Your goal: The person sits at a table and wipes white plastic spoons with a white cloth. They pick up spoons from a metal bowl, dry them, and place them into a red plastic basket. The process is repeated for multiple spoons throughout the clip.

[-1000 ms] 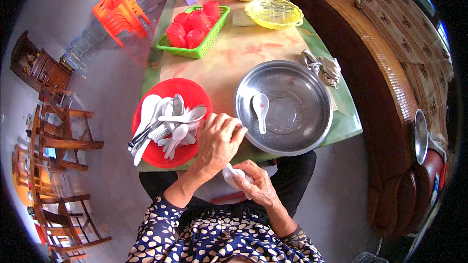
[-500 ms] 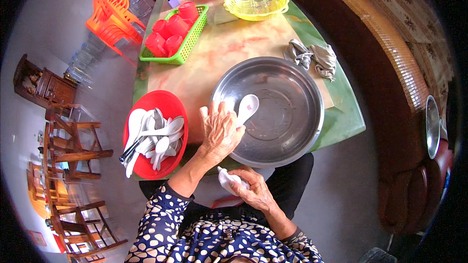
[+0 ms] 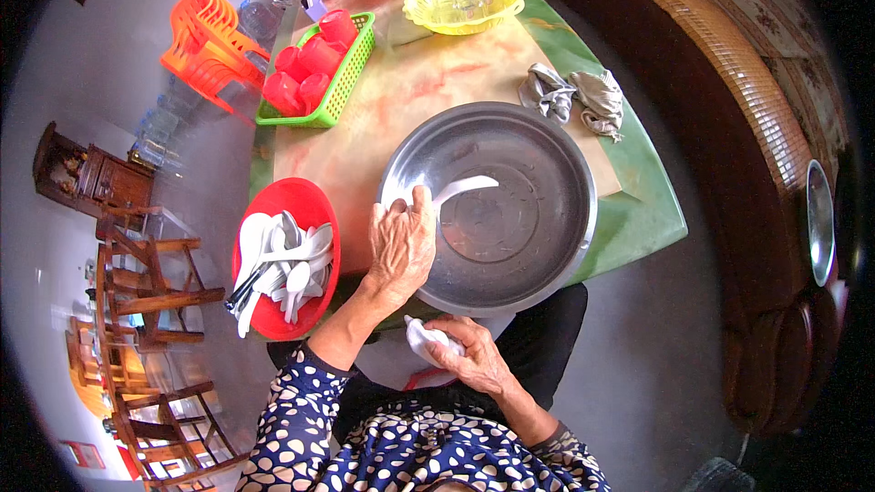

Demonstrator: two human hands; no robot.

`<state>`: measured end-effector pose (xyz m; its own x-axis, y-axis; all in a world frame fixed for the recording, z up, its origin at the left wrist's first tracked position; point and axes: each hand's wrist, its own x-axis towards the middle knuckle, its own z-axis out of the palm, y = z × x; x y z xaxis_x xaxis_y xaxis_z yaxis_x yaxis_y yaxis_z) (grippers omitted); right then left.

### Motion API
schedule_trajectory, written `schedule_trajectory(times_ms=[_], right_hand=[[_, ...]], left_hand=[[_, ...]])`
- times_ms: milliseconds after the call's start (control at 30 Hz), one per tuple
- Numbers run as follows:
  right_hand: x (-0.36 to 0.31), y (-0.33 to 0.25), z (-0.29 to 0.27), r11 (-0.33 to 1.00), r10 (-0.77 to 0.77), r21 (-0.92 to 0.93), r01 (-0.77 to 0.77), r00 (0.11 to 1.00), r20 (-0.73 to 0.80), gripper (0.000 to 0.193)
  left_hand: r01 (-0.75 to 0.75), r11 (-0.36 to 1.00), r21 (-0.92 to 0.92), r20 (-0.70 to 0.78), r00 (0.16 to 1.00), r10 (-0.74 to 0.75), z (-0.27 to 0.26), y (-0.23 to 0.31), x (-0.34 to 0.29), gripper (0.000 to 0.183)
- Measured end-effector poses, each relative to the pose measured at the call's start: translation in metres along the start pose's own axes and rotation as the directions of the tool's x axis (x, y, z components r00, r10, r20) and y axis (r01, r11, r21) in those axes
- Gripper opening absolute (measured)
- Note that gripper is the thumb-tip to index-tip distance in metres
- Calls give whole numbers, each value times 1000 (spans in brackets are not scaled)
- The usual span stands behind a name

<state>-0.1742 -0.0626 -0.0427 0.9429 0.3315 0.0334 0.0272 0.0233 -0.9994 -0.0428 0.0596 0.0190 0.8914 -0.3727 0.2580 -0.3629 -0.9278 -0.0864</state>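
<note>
A white soup spoon is pinched in my left hand by its handle end, seen edge-on over the left part of a wide metal basin. Below the basin's near rim, above my lap, my right hand is closed around a crumpled white cloth. To the left of my left hand, a red oval bowl holds several white spoons and a few metal ones. The basin's inside looks wet, with small marks on its bottom.
A green basket of red cups stands at the far left of the table. Beyond the basin are a yellow basket with glasses and two grey rags. Orange chairs are stacked on the floor; a brown sofa runs along the right.
My left hand has turned the spoon, from its bowl facing me to edge-on, and moved slightly left. My right hand stays near the same place with the cloth. The view has shifted a little.
</note>
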Motion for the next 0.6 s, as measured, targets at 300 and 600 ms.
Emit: schedule_trajectory(times_ms=[300, 600], right_hand=[[-8, -3, 6, 1000, -25, 13, 25, 999, 23, 34], [-12, -35, 10, 993, -112, 20, 117, 982, -150, 27]], left_hand=[[43, 988, -146, -163, 984, -67, -34, 5, -12, 14], [441, 78, -894, 427, 892, -147, -46, -24, -49, 30]])
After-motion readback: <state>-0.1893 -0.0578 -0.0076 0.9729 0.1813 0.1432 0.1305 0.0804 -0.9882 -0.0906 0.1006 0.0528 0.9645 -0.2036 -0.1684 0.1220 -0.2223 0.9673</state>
